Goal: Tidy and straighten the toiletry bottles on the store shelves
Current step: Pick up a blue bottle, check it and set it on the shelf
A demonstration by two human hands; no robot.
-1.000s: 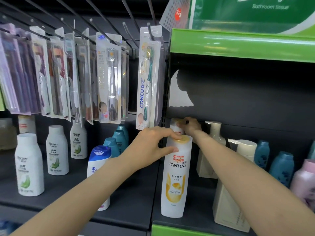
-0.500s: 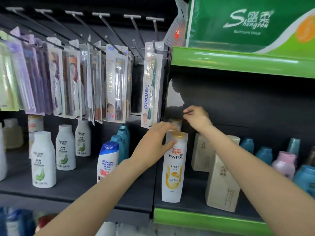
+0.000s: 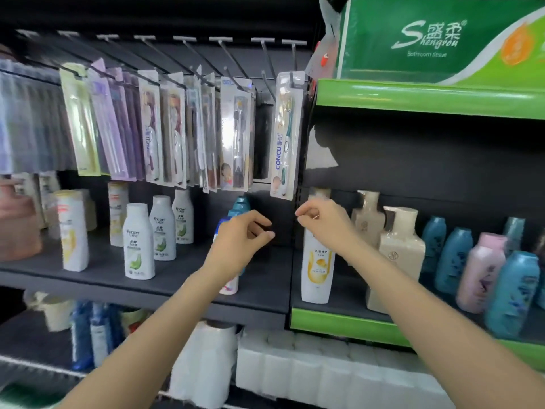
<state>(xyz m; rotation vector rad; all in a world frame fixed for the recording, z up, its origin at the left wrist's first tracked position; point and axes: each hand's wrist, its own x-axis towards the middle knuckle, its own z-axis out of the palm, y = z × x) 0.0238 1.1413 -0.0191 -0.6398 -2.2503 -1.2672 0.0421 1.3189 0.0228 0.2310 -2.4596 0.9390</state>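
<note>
A white Pantene bottle with an orange label stands upright at the left end of the green-edged shelf. My right hand hovers in front of its top and hides the cap; the fingers are curled with the thumb against the fingertips, and nothing shows in them. My left hand hangs to the left of the bottle, apart from it, fingers loosely curled and holding nothing. Behind the left hand a white and blue shampoo bottle stands on the dark shelf, mostly hidden.
Packaged toothbrushes hang on hooks just above both hands. White bottles with green leaves stand to the left. Beige pump bottles and blue and pink bottles stand to the right. Toilet rolls fill the shelf below.
My left hand has let go of the Pantene bottle's cap and moved left. My right hand has come forward from the bottle behind. The view has pulled back and tilted up.
</note>
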